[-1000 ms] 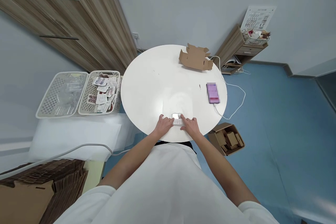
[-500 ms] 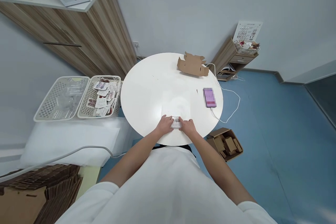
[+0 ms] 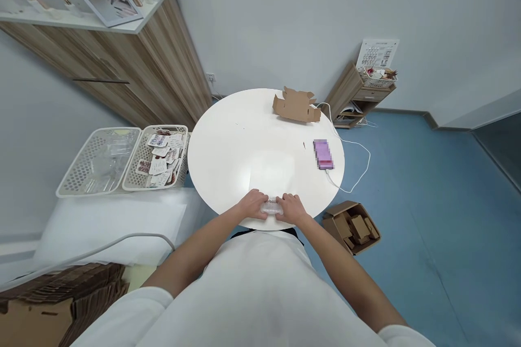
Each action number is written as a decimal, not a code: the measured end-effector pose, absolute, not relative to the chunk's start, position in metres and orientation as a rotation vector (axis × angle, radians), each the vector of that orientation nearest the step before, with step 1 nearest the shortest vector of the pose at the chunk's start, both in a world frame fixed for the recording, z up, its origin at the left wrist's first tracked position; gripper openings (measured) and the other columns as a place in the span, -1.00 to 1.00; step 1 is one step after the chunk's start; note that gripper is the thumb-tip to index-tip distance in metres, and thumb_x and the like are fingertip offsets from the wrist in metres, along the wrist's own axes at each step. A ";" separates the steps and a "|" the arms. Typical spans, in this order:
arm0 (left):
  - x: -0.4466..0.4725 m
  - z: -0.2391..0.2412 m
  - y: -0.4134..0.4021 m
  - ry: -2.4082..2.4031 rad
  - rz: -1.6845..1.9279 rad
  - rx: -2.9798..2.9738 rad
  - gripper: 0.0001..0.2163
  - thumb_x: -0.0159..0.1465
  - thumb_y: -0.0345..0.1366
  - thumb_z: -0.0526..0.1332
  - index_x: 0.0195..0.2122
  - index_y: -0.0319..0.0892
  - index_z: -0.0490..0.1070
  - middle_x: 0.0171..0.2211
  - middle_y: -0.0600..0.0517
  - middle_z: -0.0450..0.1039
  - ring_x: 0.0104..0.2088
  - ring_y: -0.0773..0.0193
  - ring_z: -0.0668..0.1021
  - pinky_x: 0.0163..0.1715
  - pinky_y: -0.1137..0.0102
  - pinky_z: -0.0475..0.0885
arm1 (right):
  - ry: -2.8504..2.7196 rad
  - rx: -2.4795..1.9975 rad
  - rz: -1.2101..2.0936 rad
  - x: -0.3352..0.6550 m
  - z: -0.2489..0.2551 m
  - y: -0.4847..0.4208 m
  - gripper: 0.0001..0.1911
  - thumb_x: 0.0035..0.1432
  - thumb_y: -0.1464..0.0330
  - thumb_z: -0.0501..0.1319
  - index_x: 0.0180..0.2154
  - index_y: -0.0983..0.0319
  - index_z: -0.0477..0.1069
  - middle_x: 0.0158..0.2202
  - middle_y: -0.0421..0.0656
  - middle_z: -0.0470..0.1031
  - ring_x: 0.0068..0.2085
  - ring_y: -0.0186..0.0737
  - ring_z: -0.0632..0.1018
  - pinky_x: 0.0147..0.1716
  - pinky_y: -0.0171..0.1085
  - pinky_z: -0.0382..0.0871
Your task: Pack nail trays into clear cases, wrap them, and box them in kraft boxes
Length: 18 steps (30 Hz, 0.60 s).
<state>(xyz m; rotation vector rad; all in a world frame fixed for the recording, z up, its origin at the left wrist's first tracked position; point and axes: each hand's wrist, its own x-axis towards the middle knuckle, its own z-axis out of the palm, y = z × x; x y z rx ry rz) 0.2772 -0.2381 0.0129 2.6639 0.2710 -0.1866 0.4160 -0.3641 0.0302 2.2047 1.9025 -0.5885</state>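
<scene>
My left hand (image 3: 253, 205) and my right hand (image 3: 290, 208) meet at the near edge of the round white table (image 3: 244, 146). Between them they grip a small clear plastic case (image 3: 272, 207), fingers curled round its two ends. What is inside the case is too small to make out. A flat folded cardboard box (image 3: 296, 105) lies at the table's far side. A pink phone (image 3: 323, 153) on a white cable lies at the right of the table.
Two white perforated baskets stand on a low white surface at the left: one (image 3: 96, 161) with clear plastic pieces, one (image 3: 160, 156) with printed cards. An open carton (image 3: 353, 225) of small boxes sits on the blue floor at the right. Wooden cabinets (image 3: 122, 65) stand behind.
Both hands have drawn the small case back toward me to the table's near edge and closed more tightly round it. The camera has tilted, so the table sits lower in view.
</scene>
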 end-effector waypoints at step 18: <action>0.282 0.019 -0.216 0.487 -0.279 2.273 -0.76 -0.01 -0.09 0.15 -0.41 -0.13 0.38 -0.33 0.01 0.40 -0.28 0.19 0.44 -0.35 0.38 0.30 | 2.112 2.024 -0.626 0.433 0.032 -0.341 -0.73 0.06 0.21 0.04 -0.32 0.23 0.39 -0.26 -0.06 0.32 -0.23 -0.12 0.31 -0.24 -0.18 0.09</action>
